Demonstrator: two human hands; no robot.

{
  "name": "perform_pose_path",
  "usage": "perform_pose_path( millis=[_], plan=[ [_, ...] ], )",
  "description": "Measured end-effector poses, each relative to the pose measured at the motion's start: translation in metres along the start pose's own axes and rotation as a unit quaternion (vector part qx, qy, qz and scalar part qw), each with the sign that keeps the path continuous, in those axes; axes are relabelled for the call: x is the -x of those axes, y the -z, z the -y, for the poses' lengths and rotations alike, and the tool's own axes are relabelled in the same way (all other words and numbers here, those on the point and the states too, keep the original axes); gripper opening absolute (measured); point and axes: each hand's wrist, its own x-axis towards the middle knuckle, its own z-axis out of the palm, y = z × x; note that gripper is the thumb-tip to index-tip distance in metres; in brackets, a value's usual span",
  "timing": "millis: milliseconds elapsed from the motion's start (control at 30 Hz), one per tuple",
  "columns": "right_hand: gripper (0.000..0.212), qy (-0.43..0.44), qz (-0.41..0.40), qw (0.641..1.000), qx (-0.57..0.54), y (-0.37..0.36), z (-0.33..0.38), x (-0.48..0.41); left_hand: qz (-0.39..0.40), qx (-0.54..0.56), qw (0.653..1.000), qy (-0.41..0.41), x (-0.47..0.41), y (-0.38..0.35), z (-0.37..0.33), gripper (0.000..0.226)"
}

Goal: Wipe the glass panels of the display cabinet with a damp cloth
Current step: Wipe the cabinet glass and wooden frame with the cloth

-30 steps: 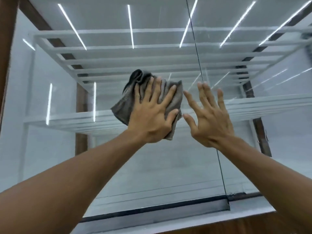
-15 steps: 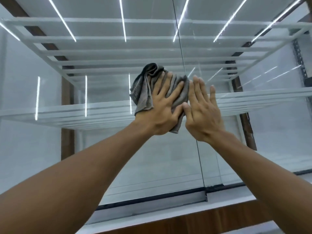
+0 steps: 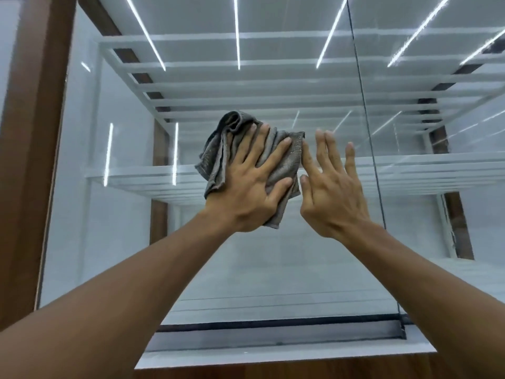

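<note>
A crumpled grey cloth (image 3: pixel 218 149) lies flat against the left glass panel (image 3: pixel 123 228) of the display cabinet, at about mid height. My left hand (image 3: pixel 254 187) presses it to the glass with straight, spread fingers. My right hand (image 3: pixel 332 192) rests flat on the same panel just right of the cloth, fingers straight, its index finger at the cloth's right edge. The vertical edge of the panel (image 3: pixel 369 165) runs down just right of my right hand, and the right glass panel (image 3: pixel 451 228) lies beyond it.
Behind the glass are white shelves (image 3: pixel 136 176) with bright strip lights mirrored many times. A brown wooden frame post (image 3: pixel 30 160) stands at the left. A dark bottom track (image 3: pixel 273 324) and a white ledge (image 3: pixel 273 354) run under the panels.
The view has swung right, so the panel edge now lies right of my right hand instead of between my hands. Both hands stay pressed on the glass, side by side.
</note>
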Motion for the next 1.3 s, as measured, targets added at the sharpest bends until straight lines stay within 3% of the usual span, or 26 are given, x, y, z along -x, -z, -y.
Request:
perform_pose_path(
  millis=[267, 567, 733, 767, 900, 967, 1067, 1133, 1300],
  plan=[
    [0.069, 0.059, -0.010, 0.996, -0.059, -0.023, 0.096, -0.022, -0.002, -0.016, 0.998, 0.067, 0.054, 0.039, 0.078, 0.071],
    [0.069, 0.057, -0.007, 0.998, -0.012, -0.048, 0.165, -0.033, -0.003, -0.088, 0.985, 0.150, 0.116, 0.081, 0.170, 0.072],
    [0.072, 0.083, 0.001, 0.996, -0.008, -0.048, 0.164, -0.018, -0.028, -0.034, 0.957, 0.288, 0.147, 0.073, 0.152, 0.073],
    [0.072, 0.088, 0.003, 0.996, -0.007, -0.049, 0.165, -0.015, -0.020, -0.055, 0.960, 0.275, 0.148, 0.067, 0.139, 0.073],
    [0.072, 0.088, -0.007, 0.996, -0.025, -0.048, 0.164, -0.012, 0.039, -0.109, 0.991, 0.064, 0.139, 0.060, 0.131, 0.072],
    [0.070, 0.086, -0.012, 0.996, -0.029, -0.045, 0.156, -0.010, 0.035, -0.100, 0.992, 0.064, 0.137, 0.065, 0.144, 0.074],
    [0.067, 0.093, -0.018, 0.995, -0.026, -0.043, 0.142, -0.004, -0.010, -0.087, 0.978, 0.187, 0.119, 0.060, 0.140, 0.072],
    [0.065, 0.094, -0.025, 0.995, -0.030, -0.041, 0.137, -0.001, -0.022, -0.088, 0.973, 0.213, 0.102, 0.048, 0.114, 0.071],
    [0.065, 0.040, -0.023, 0.998, -0.047, -0.025, 0.086, 0.011, 0.040, -0.094, 0.995, 0.016, 0.117, 0.036, 0.087, 0.071]
  ],
)
